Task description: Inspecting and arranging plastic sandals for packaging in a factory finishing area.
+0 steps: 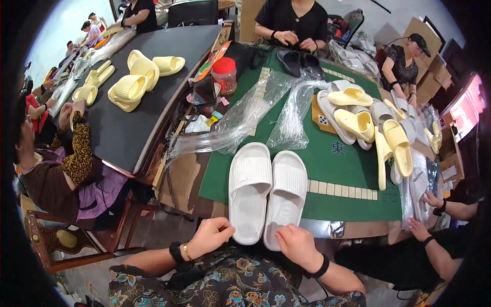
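Green felt covers the tabletop [337, 169] in front of me, soft and matte, with a row of pale rectangular tiles lying along its near edge. On it lies a pair of white slippers [268, 194], smooth moulded foam with ribbed straps, side by side and touching. Their long axes run away from me, toes pointing to the far side, heels at the near edge by my hands. To the right sits a loose heap of yellow and white slippers [368, 125] of the same rounded shape. Crinkled clear plastic bags [266, 110] lie flat beyond the pair, glossy, nothing in them that I can see. A jar with a red lid [224, 74] stands farther back. My left hand [209, 236] has its fingers curled loosely by the left heel; my right hand [296, 244] has its fingers pressed on the right heel.
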A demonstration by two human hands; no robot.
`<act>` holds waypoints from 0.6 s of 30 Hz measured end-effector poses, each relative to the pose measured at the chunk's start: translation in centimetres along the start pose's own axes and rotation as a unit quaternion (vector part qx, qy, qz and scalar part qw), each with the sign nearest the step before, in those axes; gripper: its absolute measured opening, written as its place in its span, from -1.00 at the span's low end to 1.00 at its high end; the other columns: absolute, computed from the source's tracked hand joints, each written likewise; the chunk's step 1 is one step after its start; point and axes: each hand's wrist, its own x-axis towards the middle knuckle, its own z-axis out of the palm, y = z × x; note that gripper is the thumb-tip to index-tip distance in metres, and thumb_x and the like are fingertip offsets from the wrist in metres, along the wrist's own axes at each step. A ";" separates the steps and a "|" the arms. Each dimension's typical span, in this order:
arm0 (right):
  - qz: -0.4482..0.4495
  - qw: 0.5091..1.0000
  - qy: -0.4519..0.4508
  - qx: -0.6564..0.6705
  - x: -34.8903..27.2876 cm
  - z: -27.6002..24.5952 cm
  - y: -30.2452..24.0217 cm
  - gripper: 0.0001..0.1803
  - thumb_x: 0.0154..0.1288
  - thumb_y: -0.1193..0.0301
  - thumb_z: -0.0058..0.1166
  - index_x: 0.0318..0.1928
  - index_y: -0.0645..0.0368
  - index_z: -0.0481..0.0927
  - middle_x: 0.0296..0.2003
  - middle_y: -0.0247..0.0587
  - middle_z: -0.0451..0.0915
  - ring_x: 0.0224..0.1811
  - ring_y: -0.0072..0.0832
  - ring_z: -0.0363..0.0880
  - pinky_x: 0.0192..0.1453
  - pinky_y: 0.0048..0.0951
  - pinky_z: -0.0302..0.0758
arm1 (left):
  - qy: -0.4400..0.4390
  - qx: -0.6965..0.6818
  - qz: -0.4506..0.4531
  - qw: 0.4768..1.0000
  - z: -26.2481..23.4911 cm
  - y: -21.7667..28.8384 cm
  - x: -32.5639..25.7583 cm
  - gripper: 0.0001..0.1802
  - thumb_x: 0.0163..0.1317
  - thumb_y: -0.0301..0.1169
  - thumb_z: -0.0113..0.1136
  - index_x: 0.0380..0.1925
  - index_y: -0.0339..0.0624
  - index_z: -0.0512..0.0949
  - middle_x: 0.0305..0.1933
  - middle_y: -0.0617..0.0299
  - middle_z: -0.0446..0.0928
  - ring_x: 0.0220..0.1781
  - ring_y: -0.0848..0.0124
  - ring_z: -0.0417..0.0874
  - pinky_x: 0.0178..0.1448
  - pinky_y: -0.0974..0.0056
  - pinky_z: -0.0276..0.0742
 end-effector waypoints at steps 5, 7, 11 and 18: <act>0.030 0.998 0.045 -0.035 3.9 0.7 2.4 -0.90 0.19 0.43 0.12 -0.32 0.18 0.54 -0.44 -0.09 0.53 -0.43 -0.09 0.58 -0.37 -0.19 0.55 | 0.090 0.058 0.124 0.986 1.1 1.9 4.6 -0.74 0.17 -0.32 0.21 -0.48 -0.35 0.59 -0.63 0.06 0.56 -0.58 0.34 0.63 -0.46 0.27 0.49; 0.047 0.996 0.075 -0.032 4.9 1.1 2.7 -0.87 0.19 0.45 0.11 -0.26 0.20 0.55 -0.39 -0.06 0.56 -0.37 -0.07 0.58 -0.31 -0.17 0.54 | 0.135 0.106 0.188 0.967 1.4 2.3 6.2 -0.72 0.19 -0.26 0.23 -0.47 -0.29 0.62 -0.58 -0.03 0.57 -0.52 0.10 0.64 -0.43 0.17 0.52; 0.095 0.994 0.049 -0.021 4.8 1.2 2.1 -0.62 0.20 0.50 0.06 0.04 0.35 0.45 -0.12 0.15 0.52 -0.11 0.05 0.54 -0.07 -0.12 0.52 | 0.151 0.227 0.231 0.934 1.8 1.9 6.9 -0.69 0.20 -0.18 0.23 -0.49 -0.21 0.57 -0.59 0.03 0.57 -0.52 0.08 0.63 -0.41 0.10 0.54; -0.004 0.995 0.100 0.002 3.8 0.0 2.0 -0.60 0.17 0.55 0.08 0.06 0.33 0.48 -0.04 0.12 0.51 -0.07 -0.01 0.55 -0.02 -0.20 0.53 | 0.167 0.208 0.292 0.918 0.9 1.9 6.8 -0.74 0.21 -0.22 0.22 -0.49 -0.19 0.55 -0.54 0.07 0.57 -0.48 0.13 0.63 -0.40 0.14 0.52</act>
